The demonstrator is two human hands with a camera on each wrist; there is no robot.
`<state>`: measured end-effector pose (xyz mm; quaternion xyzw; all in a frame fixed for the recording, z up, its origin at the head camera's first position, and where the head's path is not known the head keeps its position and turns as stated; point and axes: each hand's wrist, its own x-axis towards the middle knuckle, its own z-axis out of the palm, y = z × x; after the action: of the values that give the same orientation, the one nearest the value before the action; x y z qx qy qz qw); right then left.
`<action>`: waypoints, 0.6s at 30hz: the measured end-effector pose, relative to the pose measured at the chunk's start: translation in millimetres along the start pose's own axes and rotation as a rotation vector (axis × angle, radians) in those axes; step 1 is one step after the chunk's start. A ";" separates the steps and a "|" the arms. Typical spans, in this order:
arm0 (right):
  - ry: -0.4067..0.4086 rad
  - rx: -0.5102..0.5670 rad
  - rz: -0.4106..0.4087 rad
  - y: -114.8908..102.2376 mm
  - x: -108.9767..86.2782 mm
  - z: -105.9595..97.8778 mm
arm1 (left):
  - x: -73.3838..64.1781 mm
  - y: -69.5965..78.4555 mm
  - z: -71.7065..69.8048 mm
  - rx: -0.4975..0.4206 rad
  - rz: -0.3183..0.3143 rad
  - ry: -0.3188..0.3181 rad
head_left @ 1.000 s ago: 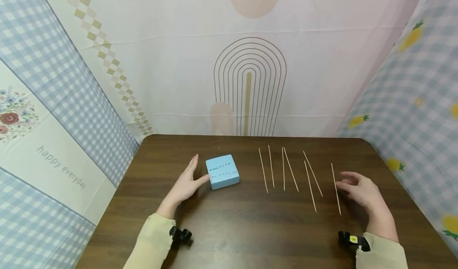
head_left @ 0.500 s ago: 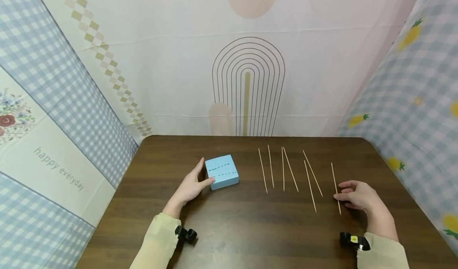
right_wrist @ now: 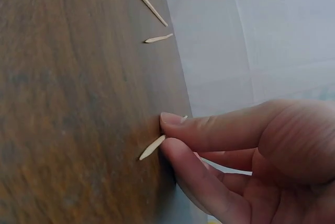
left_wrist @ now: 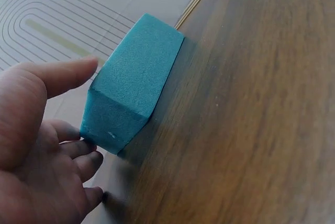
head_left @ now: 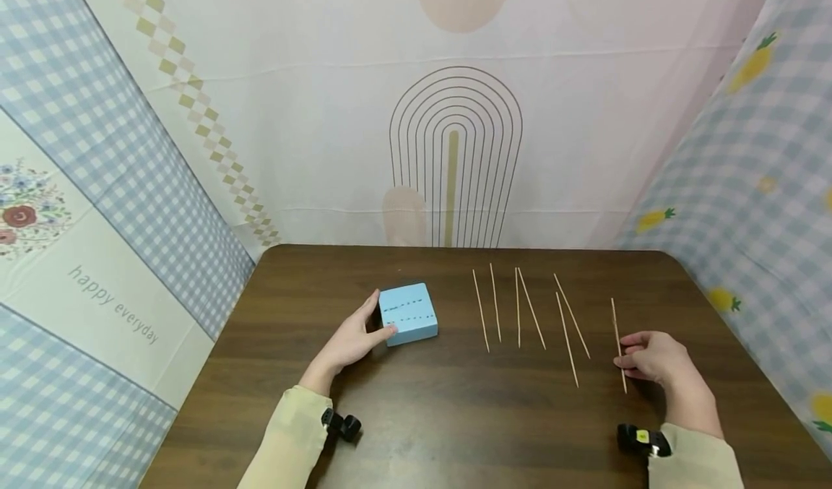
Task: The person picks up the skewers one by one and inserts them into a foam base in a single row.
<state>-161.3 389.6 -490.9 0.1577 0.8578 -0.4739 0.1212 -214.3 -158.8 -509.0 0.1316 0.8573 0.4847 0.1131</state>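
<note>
A light blue foam block [head_left: 408, 312] with rows of dark marks or holes on top lies on the table. My left hand [head_left: 351, 341] holds its left side, thumb over the front left corner and fingers at the far edge; in the left wrist view the thumb [left_wrist: 73, 75] lies along the block's [left_wrist: 138, 62] upper edge. My right hand [head_left: 656, 359] pinches a thin pointed bamboo skewer [head_left: 616, 326] between thumb and index finger, low along its length. In the right wrist view one pointed end [right_wrist: 151, 149] sticks out past the fingertips, just over or on the table.
Several more skewers [head_left: 518, 308] lie spread between the block and my right hand, roughly pointing away from me. The brown wooden table [head_left: 455, 417] ends at a patterned cloth backdrop [head_left: 325, 149], with checked cloth [head_left: 747, 222] at the right side.
The left hand has moved right onto the block. The right hand has come down the nearest skewer, taken hold of it and shifted it slightly right.
</note>
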 end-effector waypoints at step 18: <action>-0.011 -0.085 -0.003 -2.3 2.1 0.8 | 1.2 -2.5 0.7 -0.061 0.011 -0.005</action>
<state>-164.0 388.2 -490.3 0.1485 0.8767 -0.4383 0.1315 -215.5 -159.1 -511.6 0.1340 0.8410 0.5110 0.1167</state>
